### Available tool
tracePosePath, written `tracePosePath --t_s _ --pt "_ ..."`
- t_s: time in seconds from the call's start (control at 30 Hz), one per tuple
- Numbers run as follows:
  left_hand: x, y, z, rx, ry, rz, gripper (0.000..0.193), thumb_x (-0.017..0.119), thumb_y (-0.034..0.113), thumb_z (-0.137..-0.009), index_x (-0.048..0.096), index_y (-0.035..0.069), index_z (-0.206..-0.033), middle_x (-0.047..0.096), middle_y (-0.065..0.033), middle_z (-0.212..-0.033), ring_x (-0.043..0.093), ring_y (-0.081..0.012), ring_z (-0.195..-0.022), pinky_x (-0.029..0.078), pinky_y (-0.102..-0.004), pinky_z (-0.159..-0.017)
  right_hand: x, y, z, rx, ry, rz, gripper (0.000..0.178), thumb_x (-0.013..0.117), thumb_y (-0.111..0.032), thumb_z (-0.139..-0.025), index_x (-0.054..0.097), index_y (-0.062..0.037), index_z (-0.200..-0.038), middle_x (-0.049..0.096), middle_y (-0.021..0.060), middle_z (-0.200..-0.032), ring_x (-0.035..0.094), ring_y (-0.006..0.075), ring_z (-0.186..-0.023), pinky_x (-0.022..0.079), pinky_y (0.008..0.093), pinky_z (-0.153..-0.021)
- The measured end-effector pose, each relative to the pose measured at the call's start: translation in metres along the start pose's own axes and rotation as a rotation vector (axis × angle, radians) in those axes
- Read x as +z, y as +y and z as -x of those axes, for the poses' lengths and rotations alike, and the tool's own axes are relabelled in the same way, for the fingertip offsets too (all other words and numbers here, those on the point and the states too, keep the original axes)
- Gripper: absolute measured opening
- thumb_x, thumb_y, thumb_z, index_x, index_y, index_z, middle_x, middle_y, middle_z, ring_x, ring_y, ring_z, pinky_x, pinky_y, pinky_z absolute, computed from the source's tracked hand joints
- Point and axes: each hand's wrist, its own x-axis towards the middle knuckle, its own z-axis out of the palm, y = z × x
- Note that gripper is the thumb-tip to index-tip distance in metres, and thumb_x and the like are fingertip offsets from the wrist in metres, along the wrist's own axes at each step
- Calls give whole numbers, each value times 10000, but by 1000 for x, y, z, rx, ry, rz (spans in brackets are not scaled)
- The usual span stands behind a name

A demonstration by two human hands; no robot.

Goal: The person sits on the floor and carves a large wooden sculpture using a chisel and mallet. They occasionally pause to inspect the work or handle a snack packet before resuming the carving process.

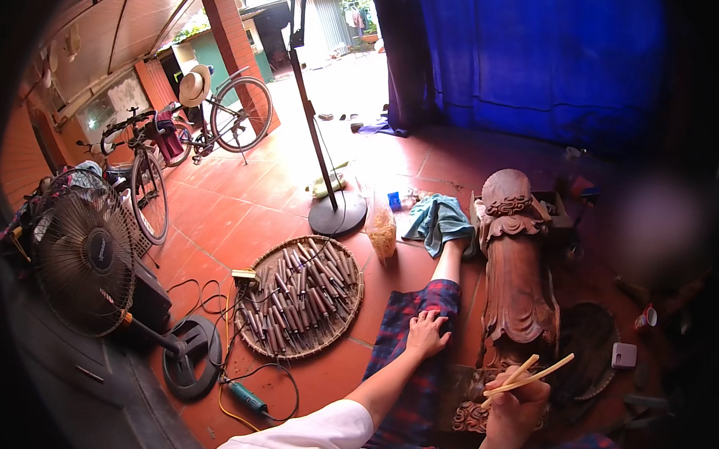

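Note:
My right hand (pixel 518 410) is closed around two pale wooden sticks (pixel 533 379), which cross each other. It is beside the lower end of a carved brown wooden piece (pixel 520 285) with a rounded, scrolled top. My left hand (pixel 428 334) rests on my leg in plaid cloth (pixel 403 337), its fingers spread and nothing in it. Left of that leg lies a round woven tray (pixel 248 343) holding several carving tools with wooden handles (pixel 297 297). A teal cloth (pixel 439 221) lies over my foot.
At the left stand a black fan (pixel 89 251) and bicycles (pixel 237 113). A lamp stand's round base (pixel 338 213) and a clear container of light shavings (pixel 381 235) are beyond the tray. A green power tool (pixel 246 398) and cables lie nearby. A blue curtain (pixel 539 64) hangs behind.

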Motion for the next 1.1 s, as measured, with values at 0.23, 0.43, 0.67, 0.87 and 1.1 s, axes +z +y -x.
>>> tracePosePath --t_s 0.23,0.43,0.67,0.87,1.1 --pt "-2 -8 2 6 7 -24 487 661 442 -817 644 197 -1238 531 -84 -1330 444 -292 -1288 387 -462 -976 -1 9 2 -61 42 14 386 890 -220 -692 662 30 -877 641 80 -749 603 142 -685 476 241 -620" --pt "-1 -2 1 -2 4 -10 488 661 444 -819 644 200 -1241 527 -85 -1344 445 -293 -1292 384 -464 -989 -3 6 1 -76 27 75 380 884 -218 -697 659 37 -866 650 93 -742 616 153 -667 482 251 -605" --pt "-2 3 -1 15 26 -24 473 674 444 -811 655 197 -1214 541 -72 -1319 465 -289 -1264 392 -459 -988 5 0 -10 110 -53 34 133 757 -15 -812 714 56 -916 722 129 -862 657 124 -701 520 223 -630" --pt "-1 -1 -1 14 41 -17 458 685 419 -800 668 178 -1189 558 -56 -1299 477 -270 -1250 385 -453 -987 -3 25 -24 323 -70 -80 155 730 7 -847 709 64 -990 732 125 -931 653 107 -759 513 217 -696" --pt "0 -1 0 20 40 -25 465 678 429 -805 667 178 -1197 553 -61 -1312 484 -267 -1250 386 -453 -988 9 23 -20 83 -29 262 142 759 -47 -840 727 15 -964 673 11 -753 599 56 -662 462 205 -604"
